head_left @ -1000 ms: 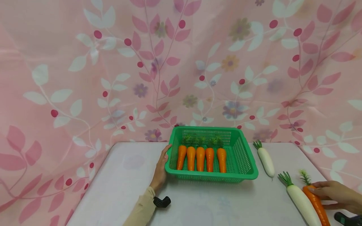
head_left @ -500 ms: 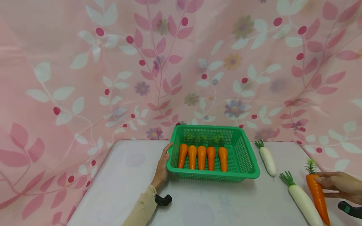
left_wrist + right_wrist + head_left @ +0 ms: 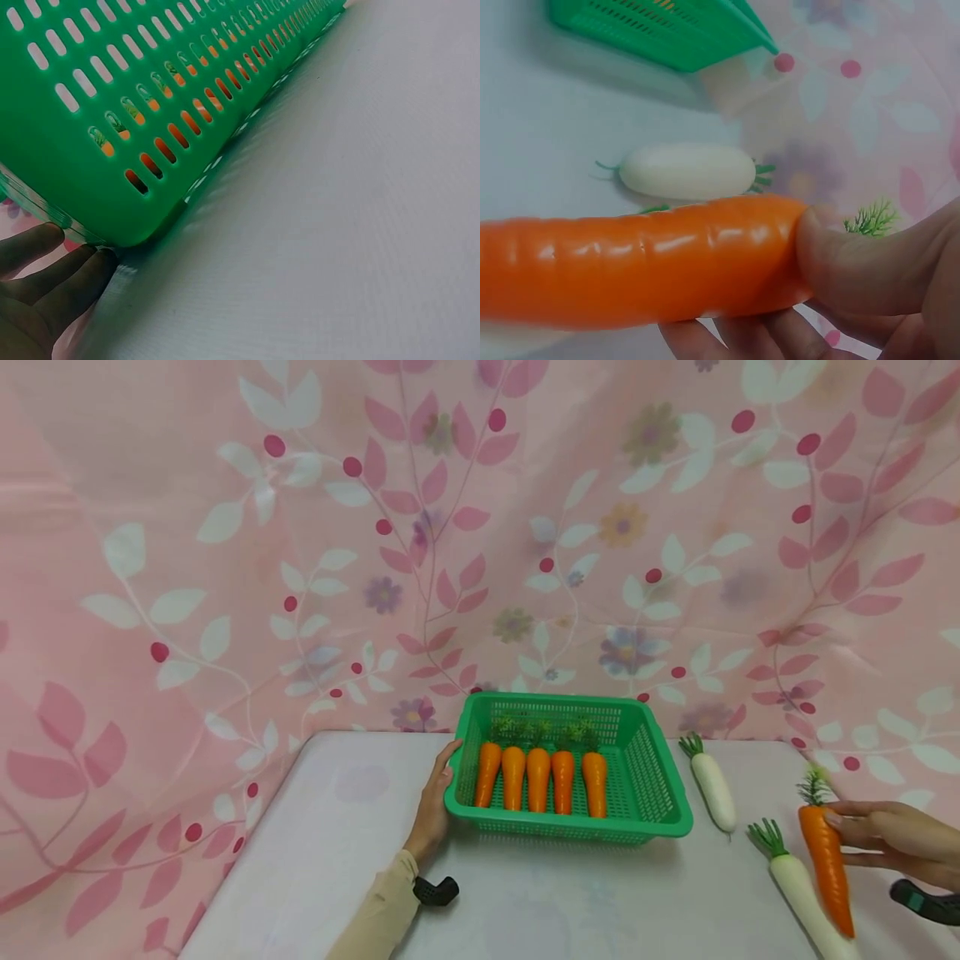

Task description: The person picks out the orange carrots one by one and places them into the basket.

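Note:
My right hand (image 3: 888, 837) pinches an orange carrot (image 3: 827, 868) near its leafy top, thumb on the near side and fingers behind. The carrot slants with its tip toward the front, overlapping a white radish (image 3: 804, 893) in the head view. In the right wrist view the carrot (image 3: 645, 262) spans the lower part, held up in front of another white radish (image 3: 688, 169). My left hand (image 3: 432, 806) rests against the left end of a green plastic basket (image 3: 570, 828); its fingers (image 3: 75, 285) lie fairly straight beside the corner. Several carrots (image 3: 537, 781) lie side by side in the basket.
The smaller radish (image 3: 712, 789) lies just right of the basket. All of this is on a table with a pale cloth (image 3: 540, 893). A pink floral curtain (image 3: 480, 543) hangs along the back edge.
My right hand has lifted the carrot from beside the larger radish and shifted it up and slightly left. The left hand stays at the basket, and the head view has tilted slightly.

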The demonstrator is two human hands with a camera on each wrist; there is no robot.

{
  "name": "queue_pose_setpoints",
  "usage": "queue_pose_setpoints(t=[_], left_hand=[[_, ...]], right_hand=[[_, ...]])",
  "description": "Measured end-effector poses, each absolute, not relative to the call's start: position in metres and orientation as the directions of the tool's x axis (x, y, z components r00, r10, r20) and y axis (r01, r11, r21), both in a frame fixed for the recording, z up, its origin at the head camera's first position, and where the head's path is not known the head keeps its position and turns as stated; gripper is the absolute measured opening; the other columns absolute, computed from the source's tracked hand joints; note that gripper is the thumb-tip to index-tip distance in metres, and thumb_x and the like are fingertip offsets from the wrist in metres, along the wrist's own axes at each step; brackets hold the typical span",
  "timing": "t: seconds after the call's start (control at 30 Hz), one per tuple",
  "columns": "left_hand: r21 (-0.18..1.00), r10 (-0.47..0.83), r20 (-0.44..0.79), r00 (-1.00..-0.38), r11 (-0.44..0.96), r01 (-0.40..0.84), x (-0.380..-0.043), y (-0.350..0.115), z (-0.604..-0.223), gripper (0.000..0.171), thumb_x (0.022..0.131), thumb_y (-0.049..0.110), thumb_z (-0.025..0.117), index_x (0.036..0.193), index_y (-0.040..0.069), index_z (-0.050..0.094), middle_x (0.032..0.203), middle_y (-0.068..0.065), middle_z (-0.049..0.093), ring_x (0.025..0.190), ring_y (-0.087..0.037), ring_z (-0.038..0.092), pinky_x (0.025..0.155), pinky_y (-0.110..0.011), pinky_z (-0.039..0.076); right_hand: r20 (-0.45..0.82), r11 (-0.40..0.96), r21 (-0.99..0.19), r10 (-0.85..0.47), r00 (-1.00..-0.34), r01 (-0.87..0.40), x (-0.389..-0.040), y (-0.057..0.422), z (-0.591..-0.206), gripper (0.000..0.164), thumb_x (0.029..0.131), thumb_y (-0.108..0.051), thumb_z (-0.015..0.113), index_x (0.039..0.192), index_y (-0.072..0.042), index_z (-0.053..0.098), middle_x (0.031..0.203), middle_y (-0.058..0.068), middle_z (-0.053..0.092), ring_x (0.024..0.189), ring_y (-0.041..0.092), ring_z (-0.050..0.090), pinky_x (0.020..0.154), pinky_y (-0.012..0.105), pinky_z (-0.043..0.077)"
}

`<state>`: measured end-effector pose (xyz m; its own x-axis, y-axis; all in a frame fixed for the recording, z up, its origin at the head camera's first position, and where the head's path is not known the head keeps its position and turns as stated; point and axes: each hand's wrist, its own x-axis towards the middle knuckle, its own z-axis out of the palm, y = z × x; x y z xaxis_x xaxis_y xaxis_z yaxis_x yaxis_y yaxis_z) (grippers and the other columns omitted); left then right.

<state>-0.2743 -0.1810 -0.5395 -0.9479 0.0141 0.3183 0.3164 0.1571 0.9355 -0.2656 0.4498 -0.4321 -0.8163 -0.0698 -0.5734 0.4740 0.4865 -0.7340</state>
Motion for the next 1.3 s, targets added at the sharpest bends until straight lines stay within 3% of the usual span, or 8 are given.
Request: queue_pose_setpoints(t=[0.4, 0.63, 0.8, 1.0, 1.17, 1.23, 1.3], left_hand=[[0.923, 0.003, 0.328, -0.945, 0.211, 0.321, -0.278, -0.183, -0.545, 0.05, 0.116, 0.039, 0.024, 0.164, 0.035, 0.038, 0.173, 0.001, 0.033, 0.159, -0.032, 0.031, 0.126, -0.069, 0.02], [0.924, 0.011, 0.331, -0.944, 0.197, 0.327, -0.276, -0.182, -0.544, 0.05, 0.116, 0.038, 0.024, 0.165, 0.034, 0.037, 0.173, 0.001, 0.033, 0.159, -0.032, 0.031, 0.126, -0.068, 0.02], [0.924, 0.004, 0.326, -0.945, 0.209, 0.319, -0.276, -0.181, -0.543, 0.051, 0.116, 0.039, 0.023, 0.164, 0.035, 0.037, 0.173, 0.002, 0.033, 0.159, -0.031, 0.032, 0.126, -0.068, 0.021], [0.92, 0.005, 0.337, -0.942, 0.21, 0.33, -0.275, -0.181, -0.542, 0.05, 0.116, 0.036, 0.024, 0.165, 0.033, 0.037, 0.174, 0.002, 0.033, 0.16, -0.031, 0.029, 0.127, -0.068, 0.019], [0.924, 0.006, 0.333, -0.943, 0.199, 0.328, -0.276, -0.181, -0.543, 0.05, 0.116, 0.037, 0.024, 0.165, 0.032, 0.038, 0.173, 0.002, 0.033, 0.16, -0.031, 0.029, 0.127, -0.068, 0.019], [0.922, 0.004, 0.334, -0.942, 0.205, 0.328, -0.275, -0.181, -0.543, 0.051, 0.116, 0.036, 0.025, 0.165, 0.032, 0.038, 0.173, 0.002, 0.033, 0.16, -0.032, 0.03, 0.127, -0.068, 0.019], [0.92, 0.004, 0.339, -0.941, 0.21, 0.332, -0.274, -0.18, -0.542, 0.051, 0.116, 0.036, 0.024, 0.165, 0.032, 0.037, 0.174, 0.001, 0.033, 0.16, -0.032, 0.03, 0.127, -0.069, 0.019]], right_hand=[[-0.517, 0.407, -0.814, -0.183, -0.836, 0.414, -0.278, 0.428, -0.427, 0.074, 0.112, -0.011, 0.049, 0.152, 0.029, 0.001, 0.115, -0.005, 0.07, 0.103, 0.021, 0.072, 0.098, 0.054, 0.059], [-0.479, 0.301, -0.868, -0.29, -0.829, 0.396, -0.285, 0.421, -0.425, 0.057, 0.112, -0.013, 0.051, 0.146, 0.03, 0.032, 0.115, -0.006, 0.07, 0.104, 0.019, 0.073, 0.096, 0.05, 0.06], [-0.468, 0.291, -0.876, -0.313, -0.827, 0.385, -0.291, 0.409, -0.421, 0.066, 0.113, -0.015, 0.05, 0.152, 0.029, 0.02, 0.118, -0.007, 0.068, 0.106, 0.016, 0.072, 0.098, 0.048, 0.06], [-0.423, 0.231, -0.905, -0.392, -0.817, 0.358, -0.297, 0.392, -0.417, 0.048, 0.113, -0.015, 0.048, 0.148, 0.018, 0.046, 0.118, -0.009, 0.068, 0.108, 0.014, 0.072, 0.099, 0.046, 0.06], [-0.385, 0.197, -0.923, -0.441, -0.81, 0.331, -0.3, 0.376, -0.416, 0.054, 0.114, -0.018, 0.047, 0.153, 0.017, 0.036, 0.118, -0.008, 0.07, 0.11, 0.013, 0.072, 0.099, 0.045, 0.06], [-0.372, 0.176, -0.928, -0.458, -0.808, 0.328, -0.302, 0.37, -0.416, 0.05, 0.114, -0.018, 0.047, 0.152, 0.013, 0.04, 0.119, -0.007, 0.071, 0.111, 0.014, 0.072, 0.099, 0.044, 0.06], [-0.355, 0.146, -0.934, -0.481, -0.802, 0.326, -0.305, 0.365, -0.416, 0.039, 0.114, -0.017, 0.046, 0.148, 0.002, 0.052, 0.12, -0.006, 0.071, 0.111, 0.015, 0.072, 0.099, 0.043, 0.06]])
